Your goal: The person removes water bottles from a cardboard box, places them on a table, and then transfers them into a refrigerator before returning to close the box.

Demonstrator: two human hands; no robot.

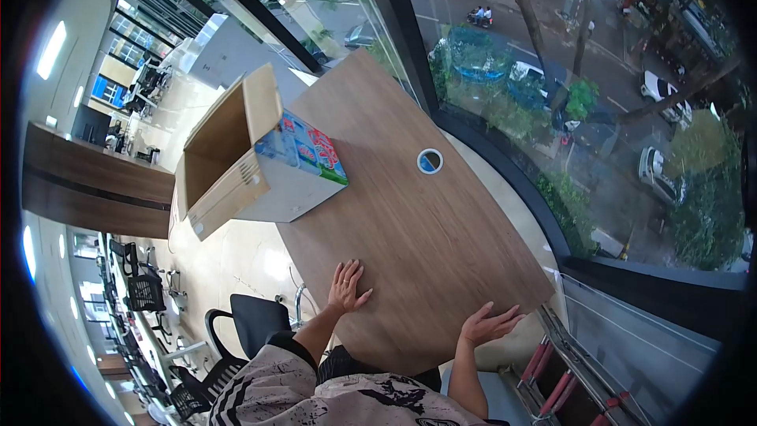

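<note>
My left hand lies on the near left part of the wooden table, fingers stretched out, with a ring on one finger. Over by the table's right edge is my right hand, its fingers extended and nothing in them. A cardboard box with its flaps up stands at the far left of the table, its opening turned to the left. Printed blue, red and green panels cover one side of it. Farther back on the right lies a roll of tape, apart from both hands.
A black office chair stands left of the table. Close to the right edge are a folding ladder and the window frame, with a street outside. More desks and chairs fill the room at left.
</note>
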